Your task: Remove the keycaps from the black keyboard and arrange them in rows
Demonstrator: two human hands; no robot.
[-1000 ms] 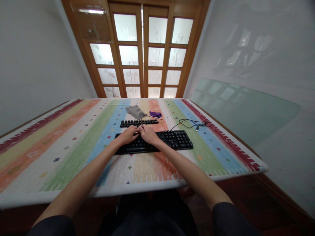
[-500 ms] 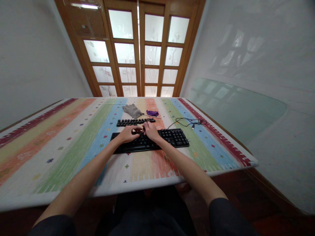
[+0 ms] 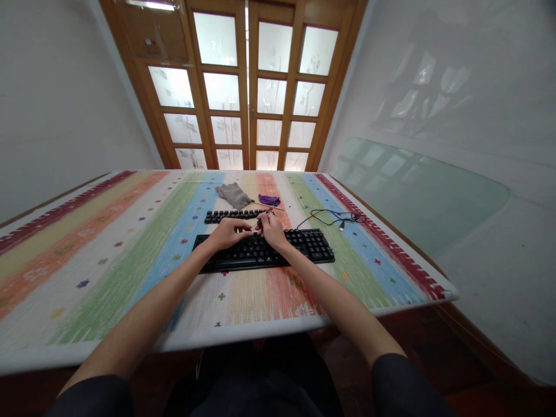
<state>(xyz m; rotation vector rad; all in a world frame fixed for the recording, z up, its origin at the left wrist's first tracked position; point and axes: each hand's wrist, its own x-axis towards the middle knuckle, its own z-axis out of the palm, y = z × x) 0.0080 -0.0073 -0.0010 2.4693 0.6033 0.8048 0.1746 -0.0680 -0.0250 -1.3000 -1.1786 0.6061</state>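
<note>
Right hand (image 3: 271, 227) has risen to the keyboard's (image 3: 308, 244) far edge, pinching what appears a small keycap (image 3: 259, 220), left hand (image 3: 228, 231) lying loosely curled, empty, on the keys beside it; a slack pinch could drop the piece into the keyboard.

Striped tablecloth (image 3: 108, 243) lies open wide left of the black keyboard (image 3: 304, 246) and along the near edge. Behind the keyboard, a keycap row (image 3: 226, 216), grey cloth (image 3: 233, 194) and purple cloth (image 3: 269, 200) crowd the middle. USB cable (image 3: 334, 217) sprawls back right; passage beyond it free.
</note>
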